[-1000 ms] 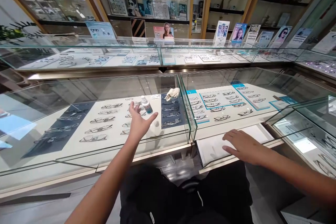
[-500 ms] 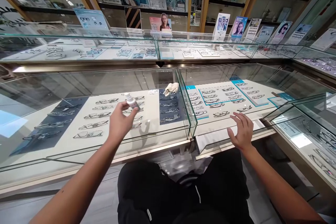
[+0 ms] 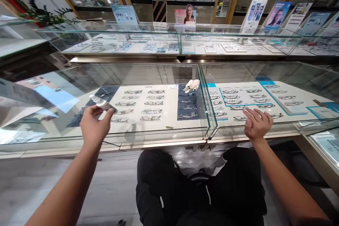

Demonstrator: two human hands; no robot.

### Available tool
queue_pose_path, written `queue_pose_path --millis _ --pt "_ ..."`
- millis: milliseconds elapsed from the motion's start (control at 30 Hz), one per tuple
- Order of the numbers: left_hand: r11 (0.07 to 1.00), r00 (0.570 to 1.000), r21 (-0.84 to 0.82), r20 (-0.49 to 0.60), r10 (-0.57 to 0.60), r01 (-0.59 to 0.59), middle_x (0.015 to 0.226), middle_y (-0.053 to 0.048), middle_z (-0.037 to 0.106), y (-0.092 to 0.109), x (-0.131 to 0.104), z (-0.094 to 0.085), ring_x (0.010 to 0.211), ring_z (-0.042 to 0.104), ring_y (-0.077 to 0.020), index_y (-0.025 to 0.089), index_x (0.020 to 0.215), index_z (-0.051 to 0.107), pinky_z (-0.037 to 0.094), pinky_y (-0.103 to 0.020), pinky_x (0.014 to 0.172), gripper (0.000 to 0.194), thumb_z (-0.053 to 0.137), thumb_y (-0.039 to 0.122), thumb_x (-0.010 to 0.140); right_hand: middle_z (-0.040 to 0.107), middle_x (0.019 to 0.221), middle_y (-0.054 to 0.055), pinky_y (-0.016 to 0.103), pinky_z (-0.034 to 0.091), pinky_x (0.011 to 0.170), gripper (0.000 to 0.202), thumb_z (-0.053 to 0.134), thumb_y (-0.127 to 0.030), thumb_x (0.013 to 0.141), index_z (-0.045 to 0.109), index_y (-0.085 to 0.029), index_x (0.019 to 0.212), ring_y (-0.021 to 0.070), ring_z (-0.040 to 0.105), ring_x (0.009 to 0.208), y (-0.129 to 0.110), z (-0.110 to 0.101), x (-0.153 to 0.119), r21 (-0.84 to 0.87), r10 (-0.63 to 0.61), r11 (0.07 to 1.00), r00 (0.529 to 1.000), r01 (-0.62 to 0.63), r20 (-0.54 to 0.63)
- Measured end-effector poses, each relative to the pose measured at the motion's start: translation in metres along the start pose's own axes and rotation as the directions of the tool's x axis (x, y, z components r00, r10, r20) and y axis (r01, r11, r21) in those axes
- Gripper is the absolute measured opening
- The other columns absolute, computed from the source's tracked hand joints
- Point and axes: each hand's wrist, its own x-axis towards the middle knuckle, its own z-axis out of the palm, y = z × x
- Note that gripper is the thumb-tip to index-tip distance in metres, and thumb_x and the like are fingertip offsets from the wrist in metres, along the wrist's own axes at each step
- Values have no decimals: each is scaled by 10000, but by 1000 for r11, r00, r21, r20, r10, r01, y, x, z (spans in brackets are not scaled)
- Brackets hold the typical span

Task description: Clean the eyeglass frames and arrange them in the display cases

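A small white spray bottle [image 3: 102,103] with a grey lower part is gripped by my left hand [image 3: 94,124], above the left part of the glass display case [image 3: 164,132]. Its cap end points up and to the left. Over the right part of the case my right hand [image 3: 257,124] hovers with fingers apart and slightly curled, holding nothing. A crumpled cream cloth [image 3: 192,85] lies on the glass near the middle divider. Rows of eyeglasses [image 3: 150,111] are under the glass between my hands.
Behind stands a second glass case [image 3: 148,53] with more glasses and upright cards, such as a blue one [image 3: 124,15]. A plant [image 3: 42,12] is at the back left. My legs [image 3: 198,190] are below the front edge.
The view has shifted left, so the cases appear farther right. My left hand has moved left with the bottle. The white tray-like piece below my right hand no longer shows.
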Motion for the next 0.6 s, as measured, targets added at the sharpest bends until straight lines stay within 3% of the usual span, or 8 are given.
queue_pose_path --millis 133,200,300,333,367,400,500,600 --pt "1000 979 -18 -201 18 -22 1585 -209 571 21 -49 -14 1491 495 -356 108 1523 490 240 -669 1320 876 890 291 766 875 1048 85 492 410 1007 504 436 -337 950 838 -258 1244 303 776 1007 9 10 -9 -18 -25 1000 998 23 -60" --pt "985 943 -132 -326 65 -114 1626 -204 496 26 -96 -14 1537 457 -312 132 1528 450 275 -563 1327 803 794 249 812 869 958 97 480 416 911 518 410 -353 959 859 -250 1195 315 786 955 15 16 -12 -20 -40 999 991 38 -127" --pt "946 889 -323 -421 -178 37 1572 -164 525 20 -182 7 1480 520 -272 202 1430 469 384 -464 1255 639 693 217 832 840 818 108 474 383 790 575 337 -384 986 887 -247 1083 328 788 819 24 28 -15 -14 -49 999 968 48 -248" --pt "879 867 -435 -342 -362 195 1557 -140 532 15 -209 21 1477 521 -253 229 1378 484 372 -434 1268 580 689 202 836 827 785 110 475 371 776 597 315 -391 995 892 -248 1048 331 783 781 27 31 -16 -10 -38 999 963 37 -265" --pt "748 804 -551 -214 -554 369 1529 -105 544 8 -234 36 1480 517 -228 260 1322 497 350 -407 1288 512 682 190 850 814 758 113 481 366 776 614 299 -397 1000 895 -250 1016 336 777 754 29 34 -17 -7 -17 1000 963 16 -270" --pt "667 762 -582 -121 -637 465 1476 -118 570 2 -255 53 1449 548 -242 254 1275 503 381 -429 1274 449 676 193 865 803 741 114 490 364 783 621 294 -406 1001 896 -254 994 342 773 740 30 37 -17 -1 7 1000 966 -8 -260" --pt "472 647 -594 113 -754 652 1310 -124 639 -16 -295 100 1314 653 -249 251 1232 529 493 -439 1186 401 696 187 872 759 667 115 520 349 792 612 310 -445 979 888 -266 889 354 746 695 30 42 -15 26 114 993 959 -111 -259" --pt "272 514 -541 366 -776 796 1180 -110 681 -23 -305 134 1170 739 -247 248 1258 610 602 -384 1006 347 714 316 934 727 637 130 536 325 805 547 355 -408 933 858 -249 789 353 715 684 24 43 -7 40 228 973 942 -225 -247"
